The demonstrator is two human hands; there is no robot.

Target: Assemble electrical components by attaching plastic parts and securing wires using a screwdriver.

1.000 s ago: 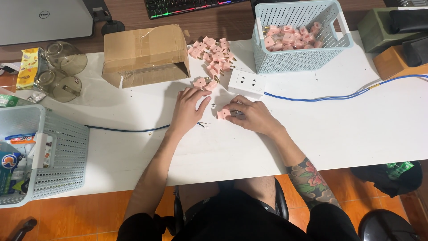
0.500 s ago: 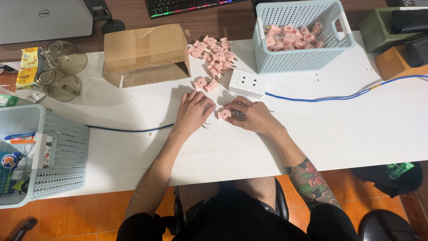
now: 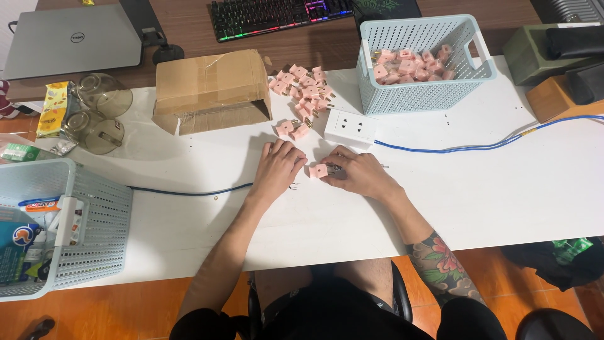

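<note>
My left hand (image 3: 277,169) rests palm down on the white table (image 3: 478,208), fingers curled near its middle. My right hand (image 3: 355,173) lies beside it and grips a small metal tool, with a pink plug (image 3: 318,170) at its fingertips between the two hands. Just beyond the hands sits a white socket block (image 3: 350,128) on a blue cable (image 3: 465,148). A loose heap of pink plugs (image 3: 302,91) lies behind it. More pink plugs fill the pale blue basket (image 3: 434,94) at the back right.
An open cardboard box (image 3: 211,88) lies on its side at the back left, next to two glass cups (image 3: 97,113). A second pale basket (image 3: 82,220) with assorted items hangs over the left table edge. Laptop (image 3: 75,41) and keyboard (image 3: 280,14) sit on the desk behind.
Both hands have stayed almost in place. My left hand has drawn slightly back from the pink plug, which now shows between the hands.
</note>
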